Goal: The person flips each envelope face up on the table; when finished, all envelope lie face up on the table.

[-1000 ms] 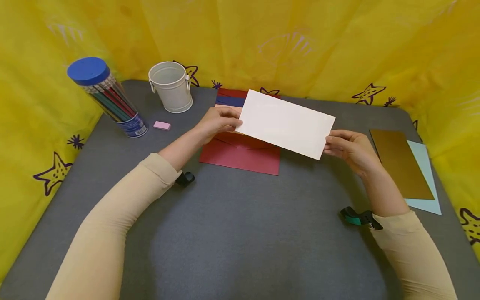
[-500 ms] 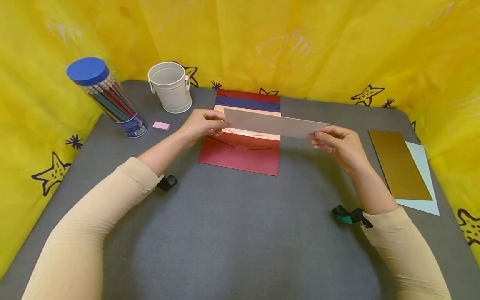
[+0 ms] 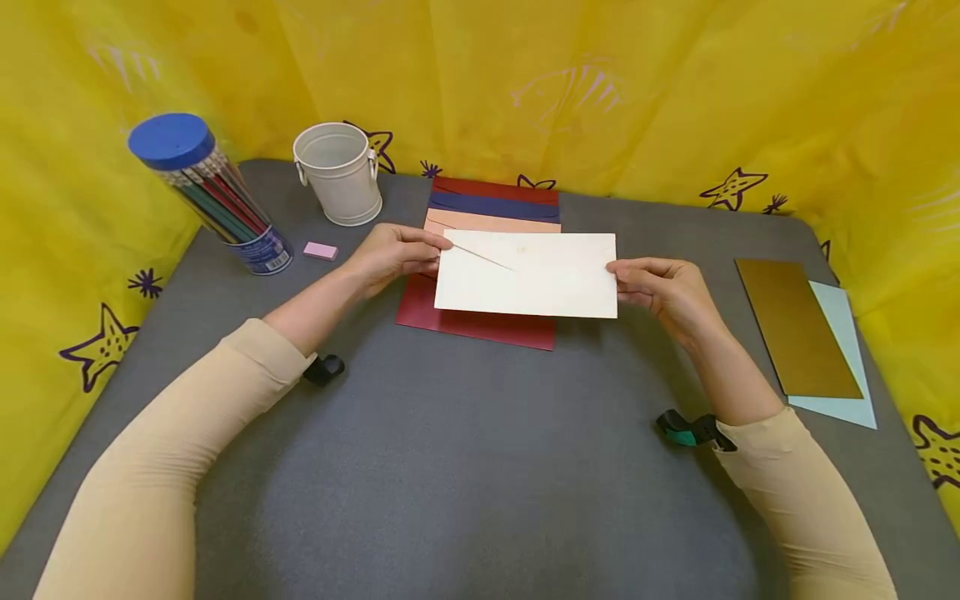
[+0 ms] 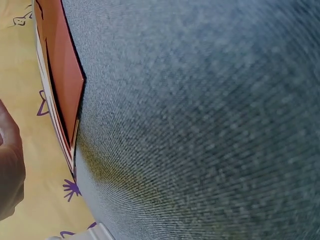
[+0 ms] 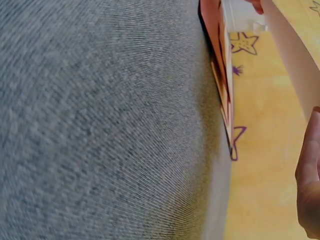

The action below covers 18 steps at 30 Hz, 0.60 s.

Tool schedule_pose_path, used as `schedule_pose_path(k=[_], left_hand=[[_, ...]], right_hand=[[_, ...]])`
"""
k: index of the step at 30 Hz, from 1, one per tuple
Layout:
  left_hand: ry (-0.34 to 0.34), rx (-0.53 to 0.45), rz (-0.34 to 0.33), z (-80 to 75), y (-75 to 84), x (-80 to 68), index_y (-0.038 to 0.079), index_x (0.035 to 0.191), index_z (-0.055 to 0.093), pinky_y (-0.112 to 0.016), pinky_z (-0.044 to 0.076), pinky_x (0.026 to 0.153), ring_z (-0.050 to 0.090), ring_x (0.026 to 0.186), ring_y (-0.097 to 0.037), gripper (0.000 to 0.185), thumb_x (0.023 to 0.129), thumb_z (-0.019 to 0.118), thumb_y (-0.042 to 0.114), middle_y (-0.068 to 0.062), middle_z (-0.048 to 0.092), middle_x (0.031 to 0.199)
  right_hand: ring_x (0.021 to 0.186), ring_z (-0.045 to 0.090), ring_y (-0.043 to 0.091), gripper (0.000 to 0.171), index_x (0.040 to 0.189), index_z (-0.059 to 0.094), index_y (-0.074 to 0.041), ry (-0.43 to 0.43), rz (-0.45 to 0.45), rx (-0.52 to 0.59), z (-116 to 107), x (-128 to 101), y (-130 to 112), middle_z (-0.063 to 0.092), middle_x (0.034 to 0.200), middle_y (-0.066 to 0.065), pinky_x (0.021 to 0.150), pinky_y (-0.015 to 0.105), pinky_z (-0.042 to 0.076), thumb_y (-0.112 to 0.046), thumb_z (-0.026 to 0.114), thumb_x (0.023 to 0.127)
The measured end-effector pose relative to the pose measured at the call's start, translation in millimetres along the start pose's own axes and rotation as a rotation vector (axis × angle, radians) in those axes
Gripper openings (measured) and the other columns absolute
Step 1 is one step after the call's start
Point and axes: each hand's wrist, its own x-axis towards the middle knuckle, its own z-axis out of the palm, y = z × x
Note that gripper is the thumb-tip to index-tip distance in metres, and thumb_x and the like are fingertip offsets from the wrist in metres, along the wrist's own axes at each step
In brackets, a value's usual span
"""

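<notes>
Head view | grey felt table (image 3: 465, 467) nearest | left hand (image 3: 393, 254) and right hand (image 3: 663, 287) each pinched an end of the cream rectangular paper envelope (image 3: 527, 275) | envelope had turned from edge-on to flap-side up, held over the dark red envelope (image 3: 480, 325) | white metal bucket (image 3: 339, 173) beyond.

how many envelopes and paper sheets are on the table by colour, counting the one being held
white envelope, held by left hand and right hand: 1
dark red envelopes: 2
navy envelope: 1
peach envelope: 1
brown sheet: 1
pale blue sheet: 1
total: 7
</notes>
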Motion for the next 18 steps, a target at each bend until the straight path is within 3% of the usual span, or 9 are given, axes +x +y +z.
schedule_pose_path(k=[4,8,11,13,18], left_hand=[[-0.003,0.008,0.004,-1.4,-0.3,0.6,0.002,0.102,0.072,-0.018,0.059,0.07,0.066,0.07,-0.006,0.013,0.093,0.064,0.002,0.004,0.071,0.087],[0.012,0.081,0.025,-4.4,0.5,2.5,0.001,0.111,0.058,-0.018,0.059,0.067,0.066,0.069,-0.006,0.02,0.092,0.065,0.001,0.007,0.069,0.08],[0.032,0.168,0.02,-9.6,0.5,4.9,0.005,0.12,0.051,-0.02,0.06,0.066,0.067,0.068,-0.007,0.033,0.091,0.067,0.002,0.006,0.07,0.078],[0.032,0.225,0.009,-13.8,0.6,6.1,0.006,0.127,0.05,-0.022,0.061,0.067,0.068,0.068,-0.008,0.04,0.091,0.068,0.004,0.005,0.07,0.079],[0.002,0.262,-0.034,-25.1,0.4,7.8,-0.001,0.131,0.053,-0.023,0.061,0.068,0.068,0.068,-0.007,0.041,0.092,0.066,0.004,0.004,0.07,0.079]], right_hand=[[0.071,0.07,0.01,0.013,0.102,0.068,-0.008,0.028,0.028,-0.125,3,2,3,0.074,0.086,-0.004,0.069,0.023,0.061,-0.006,0.071,0.089],[0.069,0.07,0.012,0.047,0.127,0.046,-0.012,-0.004,0.047,-0.224,8,5,5,0.071,0.088,-0.005,0.065,0.026,0.061,-0.003,0.071,0.088],[0.069,0.069,0.013,0.065,0.143,0.039,-0.014,-0.031,0.058,-0.311,12,8,5,0.067,0.092,-0.004,0.063,0.029,0.062,-0.002,0.071,0.087],[0.066,0.069,0.015,0.067,0.146,0.041,-0.013,-0.048,0.071,-0.345,15,11,6,0.067,0.092,-0.003,0.063,0.03,0.062,-0.003,0.071,0.087],[0.065,0.069,0.013,0.049,0.135,0.05,-0.005,-0.069,0.099,-0.376,21,17,9,0.07,0.084,-0.005,0.066,0.031,0.062,-0.011,0.071,0.09]])
